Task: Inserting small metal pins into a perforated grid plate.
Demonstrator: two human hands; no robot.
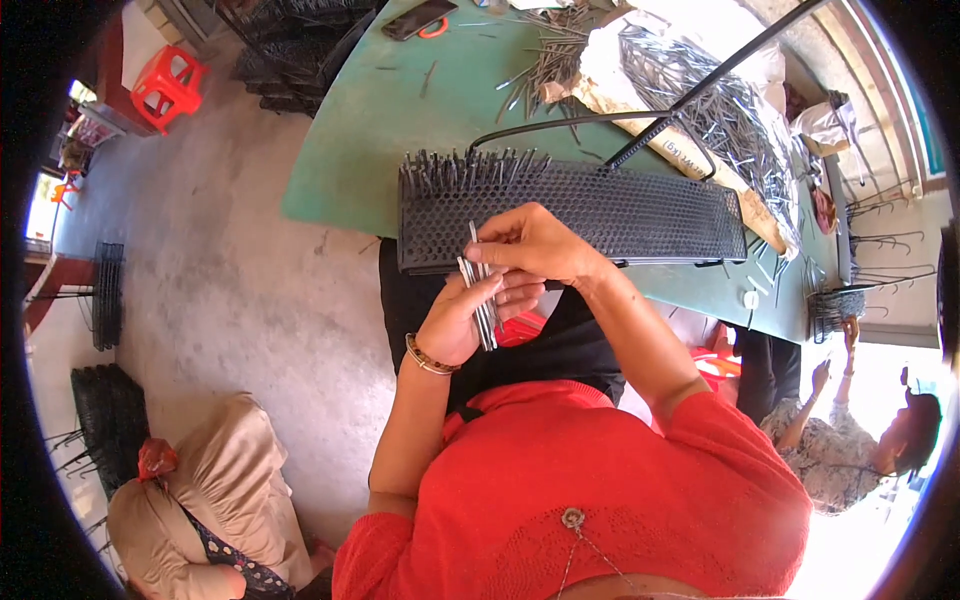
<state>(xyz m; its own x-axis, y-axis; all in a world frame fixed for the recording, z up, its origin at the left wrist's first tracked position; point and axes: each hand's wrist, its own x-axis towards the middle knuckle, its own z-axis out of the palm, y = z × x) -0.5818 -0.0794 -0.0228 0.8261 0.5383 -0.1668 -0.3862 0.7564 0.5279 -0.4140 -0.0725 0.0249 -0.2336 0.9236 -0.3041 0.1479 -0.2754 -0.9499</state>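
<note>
My left hand point(452, 325) is closed around a small bundle of thin metal rods point(486, 325). Just above it, my right hand point(545, 242) pinches one thin rod point(473, 233) between thumb and fingertips, its tip pointing up. Both hands are close together at the near edge of a long black perforated rack point(650, 210). Many similar rods point(465, 172) stand upright in the holes along the rack's far left part. Bare holes show over its middle and right.
The rack lies at the near edge of a green table point(350, 150), with a black frame bar point(690, 95) rising from it. Behind lies a paper-wrapped heap of rods point(690, 85). A phone point(420, 18) is at the back. Co-workers sit at right point(840, 450) and lower left point(215, 490).
</note>
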